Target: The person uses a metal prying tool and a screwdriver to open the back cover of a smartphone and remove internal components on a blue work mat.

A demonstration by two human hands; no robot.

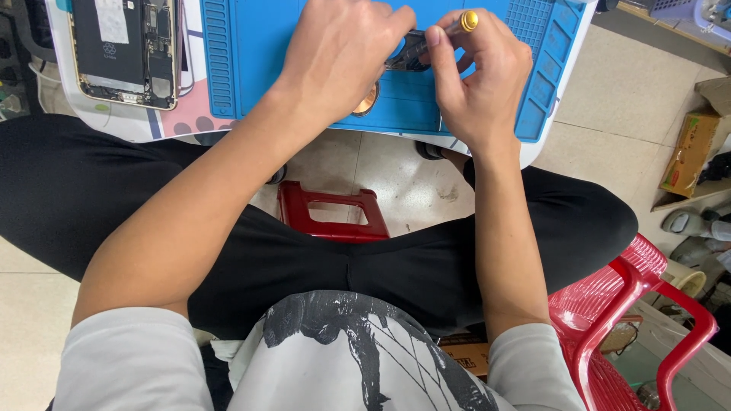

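Table (548, 148): it is white and it carries my work; only its near edge shows, above my knees.
Blue mat (304, 53): a blue work mat with ridges and small compartments lies on the table, and both my hands are over it.
Opened phone (126, 49): it lies to the left of the blue mat with the back cover off, so the dark inside parts show. It is well apart from my hands.
Red stool (335, 215): it stands on the floor between my legs, under the table edge.
Red chair (632, 304): a red plastic chair is just beside my right leg.
Cardboard box (689, 152): it lies on the floor at the right, well apart from me.
Left hand (339, 53): it rests on the blue mat, and its grip is pressed together on the small dark part; the fingers hide most of the part.
Right hand (480, 76): its grip is pinched around the screwdriver, with the fingers curled close.
Screwdriver (463, 23): it has a golden cap, which stands out above my right fingers; the tip points toward the small dark part.
Small dark part (411, 52): it is between my two hands, over the middle of the blue mat. I cannot tell what kind of part it is.
Copper-coloured round piece (367, 99): it lies on the blue mat, half hidden under my left hand.
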